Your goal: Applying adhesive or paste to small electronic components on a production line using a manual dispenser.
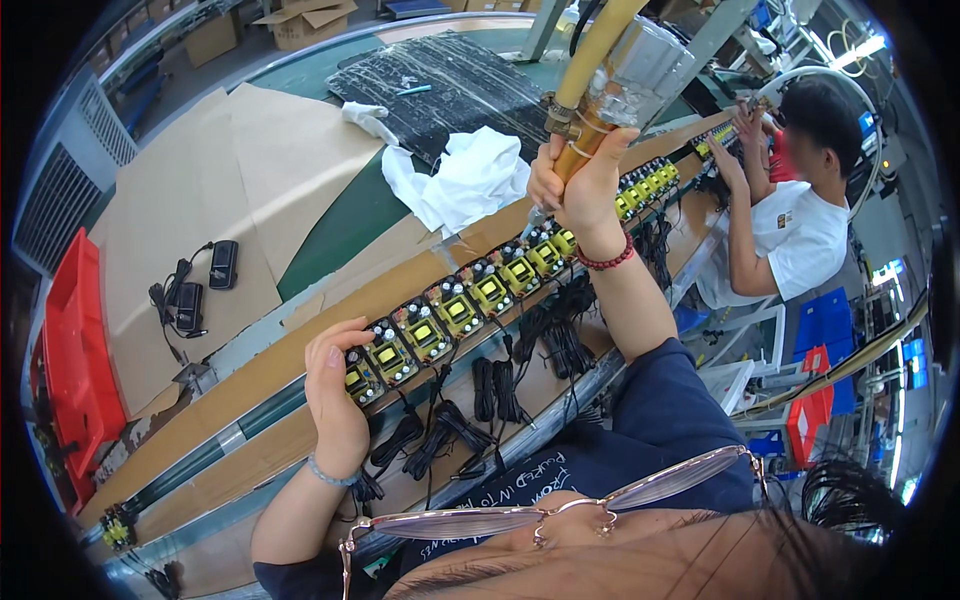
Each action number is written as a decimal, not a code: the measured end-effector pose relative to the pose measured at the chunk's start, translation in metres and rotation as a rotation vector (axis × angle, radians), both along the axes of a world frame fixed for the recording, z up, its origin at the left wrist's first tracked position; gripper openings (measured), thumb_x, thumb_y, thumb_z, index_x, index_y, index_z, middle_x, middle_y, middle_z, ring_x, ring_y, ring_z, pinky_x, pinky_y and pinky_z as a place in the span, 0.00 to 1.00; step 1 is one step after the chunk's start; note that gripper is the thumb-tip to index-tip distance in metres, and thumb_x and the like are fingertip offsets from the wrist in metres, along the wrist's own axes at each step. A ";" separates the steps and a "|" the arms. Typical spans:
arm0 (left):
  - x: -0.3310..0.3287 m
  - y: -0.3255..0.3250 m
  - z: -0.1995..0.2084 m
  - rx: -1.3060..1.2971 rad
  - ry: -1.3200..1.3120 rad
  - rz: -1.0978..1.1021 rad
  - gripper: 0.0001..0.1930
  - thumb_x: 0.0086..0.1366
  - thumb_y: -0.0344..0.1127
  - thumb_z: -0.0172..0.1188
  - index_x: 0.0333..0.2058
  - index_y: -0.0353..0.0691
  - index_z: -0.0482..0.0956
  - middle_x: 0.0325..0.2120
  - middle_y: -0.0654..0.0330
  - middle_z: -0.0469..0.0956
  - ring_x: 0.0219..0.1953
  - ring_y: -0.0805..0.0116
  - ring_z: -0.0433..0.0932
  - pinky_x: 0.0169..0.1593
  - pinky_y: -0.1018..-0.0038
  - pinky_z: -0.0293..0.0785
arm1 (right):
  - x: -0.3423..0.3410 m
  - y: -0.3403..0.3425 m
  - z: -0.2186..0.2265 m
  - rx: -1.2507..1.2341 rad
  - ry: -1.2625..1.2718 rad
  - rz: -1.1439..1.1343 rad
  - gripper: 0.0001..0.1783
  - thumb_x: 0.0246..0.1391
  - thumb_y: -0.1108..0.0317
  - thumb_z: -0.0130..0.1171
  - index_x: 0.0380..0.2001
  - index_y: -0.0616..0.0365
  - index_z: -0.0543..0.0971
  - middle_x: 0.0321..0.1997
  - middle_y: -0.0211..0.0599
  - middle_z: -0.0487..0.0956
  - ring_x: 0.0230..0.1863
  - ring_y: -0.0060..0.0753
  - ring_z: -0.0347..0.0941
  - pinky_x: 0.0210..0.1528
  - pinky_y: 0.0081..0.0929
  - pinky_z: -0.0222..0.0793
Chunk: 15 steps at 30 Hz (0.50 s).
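Note:
A long row of circuit boards [458, 312] with yellow transformers runs diagonally along the bench. My left hand [335, 395] is at its near-left end, fingers bent over the edge of the end board [362, 382]. In my right hand [588, 190] is a hot-glue gun [583, 140] with an amber barrel and foil wrapping, held upright above the middle of the row. Its thin nozzle [536, 218] points down at the boards; whether it touches one I cannot tell. Black cables [445, 428] hang in coiled bundles from the boards on my side.
Beyond the row lie a crumpled white cloth [470, 180], a dark streaked mat [440, 90], cardboard sheets [240, 160] and black power adapters [224, 264]. A red tray [80, 350] stands far left. A co-worker [790, 220] in white works at the right. A yellow hose [595, 50] rises from the gun.

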<state>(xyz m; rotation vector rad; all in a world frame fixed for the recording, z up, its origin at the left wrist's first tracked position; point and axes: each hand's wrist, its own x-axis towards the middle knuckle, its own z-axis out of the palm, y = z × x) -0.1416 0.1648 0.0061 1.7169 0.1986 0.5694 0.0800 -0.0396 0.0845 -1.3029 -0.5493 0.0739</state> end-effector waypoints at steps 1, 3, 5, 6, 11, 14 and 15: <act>0.000 0.000 0.001 0.007 0.003 -0.003 0.21 0.66 0.39 0.35 0.32 0.31 0.76 0.42 0.49 0.74 0.48 0.57 0.67 0.56 0.67 0.56 | 0.000 0.000 0.001 0.003 0.000 -0.001 0.45 0.40 0.18 0.21 0.25 0.53 0.64 0.07 0.28 0.57 0.07 0.22 0.51 0.14 0.22 0.53; 0.000 -0.001 0.001 0.008 -0.001 -0.010 0.21 0.66 0.39 0.35 0.32 0.31 0.76 0.42 0.49 0.74 0.48 0.57 0.67 0.56 0.67 0.56 | 0.001 0.000 0.002 -0.001 -0.013 -0.035 0.45 0.41 0.18 0.22 0.25 0.53 0.64 0.07 0.28 0.57 0.07 0.22 0.52 0.14 0.22 0.53; 0.000 -0.001 0.001 0.012 -0.004 -0.010 0.21 0.66 0.39 0.35 0.32 0.31 0.76 0.42 0.49 0.74 0.48 0.57 0.67 0.56 0.67 0.56 | 0.002 0.000 0.003 -0.005 -0.025 -0.042 0.45 0.41 0.19 0.22 0.25 0.53 0.64 0.07 0.27 0.57 0.07 0.22 0.52 0.13 0.21 0.53; 0.000 -0.001 0.001 0.020 -0.005 -0.008 0.21 0.66 0.38 0.35 0.32 0.31 0.76 0.42 0.49 0.74 0.48 0.57 0.67 0.56 0.67 0.57 | 0.002 0.000 0.003 -0.014 -0.037 -0.051 0.45 0.42 0.19 0.22 0.24 0.53 0.63 0.07 0.27 0.57 0.07 0.22 0.52 0.13 0.21 0.53; 0.001 -0.001 0.002 0.026 0.001 -0.014 0.20 0.66 0.38 0.35 0.32 0.31 0.76 0.42 0.49 0.74 0.48 0.57 0.67 0.56 0.67 0.57 | 0.003 -0.003 0.002 -0.013 -0.050 -0.065 0.44 0.42 0.19 0.21 0.24 0.54 0.63 0.07 0.27 0.57 0.07 0.21 0.52 0.13 0.21 0.53; 0.001 -0.002 0.002 0.019 -0.006 -0.020 0.20 0.66 0.38 0.35 0.32 0.31 0.76 0.42 0.49 0.74 0.48 0.57 0.67 0.56 0.67 0.57 | 0.004 -0.003 0.003 -0.018 -0.049 -0.072 0.45 0.42 0.19 0.21 0.25 0.55 0.64 0.07 0.27 0.57 0.07 0.21 0.52 0.13 0.21 0.52; 0.001 -0.003 0.002 0.011 -0.006 -0.017 0.20 0.66 0.38 0.35 0.32 0.31 0.76 0.42 0.49 0.74 0.48 0.58 0.67 0.56 0.67 0.57 | 0.004 -0.003 0.004 -0.024 -0.045 -0.080 0.46 0.42 0.19 0.21 0.26 0.56 0.65 0.07 0.27 0.57 0.07 0.21 0.52 0.12 0.20 0.52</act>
